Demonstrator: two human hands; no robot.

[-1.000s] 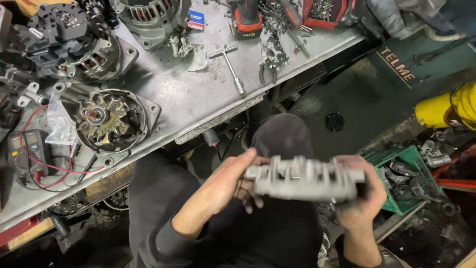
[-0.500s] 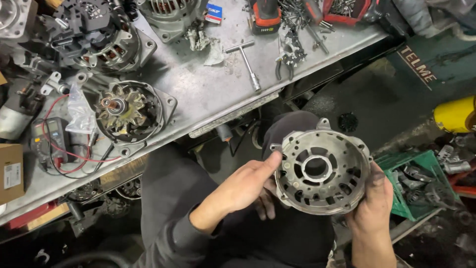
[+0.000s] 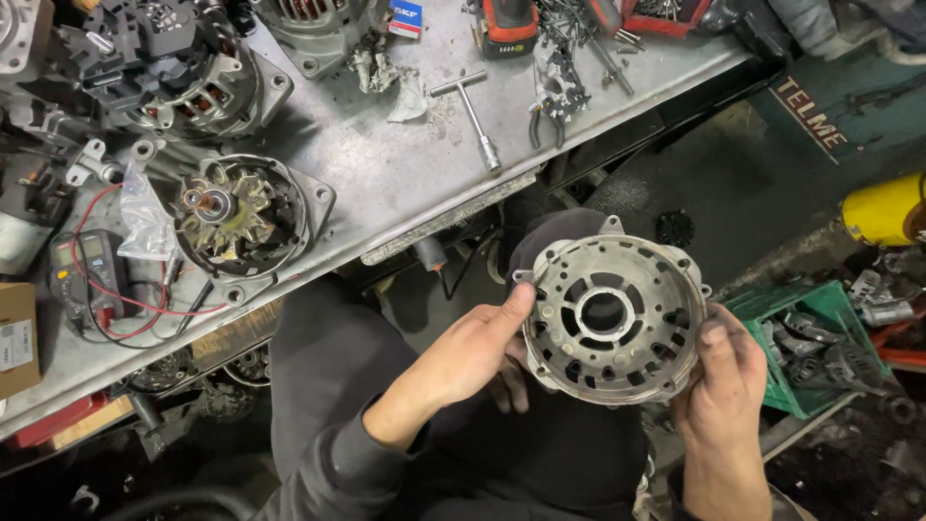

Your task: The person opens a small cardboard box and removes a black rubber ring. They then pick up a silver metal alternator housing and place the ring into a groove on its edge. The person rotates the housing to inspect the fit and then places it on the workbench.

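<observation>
A round grey metal alternator end housing [image 3: 612, 315], with a central bore and several slots, is held over my lap with its open inside facing up. My left hand [image 3: 472, 357] grips its left rim, thumb on the edge. My right hand [image 3: 721, 374] holds its right rim from below, thumb on top. On the metal workbench [image 3: 405, 183] to the upper left lies an opened alternator half [image 3: 241, 217] with its rotor showing.
The bench also carries another alternator [image 3: 169, 72], a multimeter with red leads [image 3: 87, 280], a T-handle wrench [image 3: 473, 111], pliers [image 3: 550, 106] and a cardboard box [image 3: 14, 338]. A green crate of parts [image 3: 820, 347] and a yellow container [image 3: 883, 207] stand on the floor at right.
The housing was turned from edge-on to its open face toward me, and it now sits slightly closer and steadier between both hands.
</observation>
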